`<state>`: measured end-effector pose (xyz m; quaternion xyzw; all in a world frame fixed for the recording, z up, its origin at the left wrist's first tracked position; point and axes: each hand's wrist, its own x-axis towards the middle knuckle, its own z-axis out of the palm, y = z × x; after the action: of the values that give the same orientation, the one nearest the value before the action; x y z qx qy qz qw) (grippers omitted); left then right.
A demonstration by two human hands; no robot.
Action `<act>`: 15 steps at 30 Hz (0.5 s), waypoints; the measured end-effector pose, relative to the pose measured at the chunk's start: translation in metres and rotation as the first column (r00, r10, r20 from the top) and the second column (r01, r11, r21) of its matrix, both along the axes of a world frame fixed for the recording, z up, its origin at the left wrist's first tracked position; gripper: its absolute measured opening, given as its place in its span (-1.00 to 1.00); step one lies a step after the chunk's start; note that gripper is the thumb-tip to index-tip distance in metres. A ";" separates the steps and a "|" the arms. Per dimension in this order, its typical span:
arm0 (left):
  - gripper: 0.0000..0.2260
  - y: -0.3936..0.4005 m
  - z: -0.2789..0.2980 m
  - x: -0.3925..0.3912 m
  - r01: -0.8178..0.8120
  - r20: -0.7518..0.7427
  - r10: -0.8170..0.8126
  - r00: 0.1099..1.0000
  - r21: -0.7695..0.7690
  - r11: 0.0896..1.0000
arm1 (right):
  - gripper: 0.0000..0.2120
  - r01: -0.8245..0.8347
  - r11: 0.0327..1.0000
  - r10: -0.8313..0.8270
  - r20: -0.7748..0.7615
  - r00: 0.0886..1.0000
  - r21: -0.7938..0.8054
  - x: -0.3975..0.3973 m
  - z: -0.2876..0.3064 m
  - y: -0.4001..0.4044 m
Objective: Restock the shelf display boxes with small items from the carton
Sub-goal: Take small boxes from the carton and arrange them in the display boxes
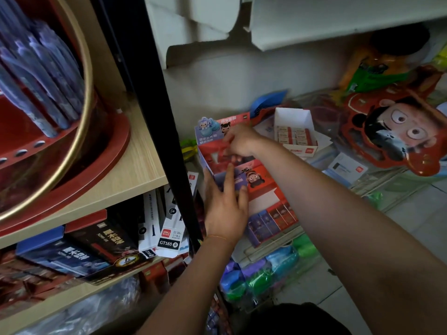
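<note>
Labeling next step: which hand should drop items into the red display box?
Probably right: the right hand is already over the red box's open top, while the left hand steadies its front.

Both bare forearms reach forward and up from the bottom of the view. Left hand (pixel 223 213) back-up, fingers straight and slightly spread, pointing away, pressed flat against what's in front; thin orange band at the wrist. Right arm comes in from lower right and crosses above the left. Right hand (pixel 238 141) further out, wrist bent, fingers curled down in a pinch; fingertips blurred, grip unclear.
</note>
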<state>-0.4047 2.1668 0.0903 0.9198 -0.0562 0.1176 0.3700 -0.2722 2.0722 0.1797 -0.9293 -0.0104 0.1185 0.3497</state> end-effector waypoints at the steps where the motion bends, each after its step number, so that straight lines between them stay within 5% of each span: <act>1: -0.48 0.000 -0.002 0.002 -0.002 0.033 0.002 0.999 0.001 1.000 | -0.95 -0.009 0.999 0.009 0.002 1.000 -0.038 0.002 -0.002 0.002; 6: -0.49 0.001 -0.005 0.009 -0.058 0.154 0.053 0.987 0.027 0.998 | -0.80 -0.028 1.000 0.029 0.145 0.989 -0.014 0.008 -0.018 0.017; 11: -0.49 0.003 -0.008 0.009 -0.072 0.155 0.060 0.986 0.074 0.995 | -0.84 0.096 0.995 -0.101 0.281 0.954 0.032 0.010 -0.022 0.019; 15: -0.49 0.001 -0.007 0.008 -0.091 0.174 0.078 0.982 0.069 0.993 | -0.91 0.098 0.995 -0.096 0.249 0.964 0.005 0.008 -0.024 0.016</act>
<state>-0.3963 2.1682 0.0834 0.9215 -0.0533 0.2094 0.3228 -0.2645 2.0880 0.1562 -0.9374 -0.0081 -0.0161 0.3478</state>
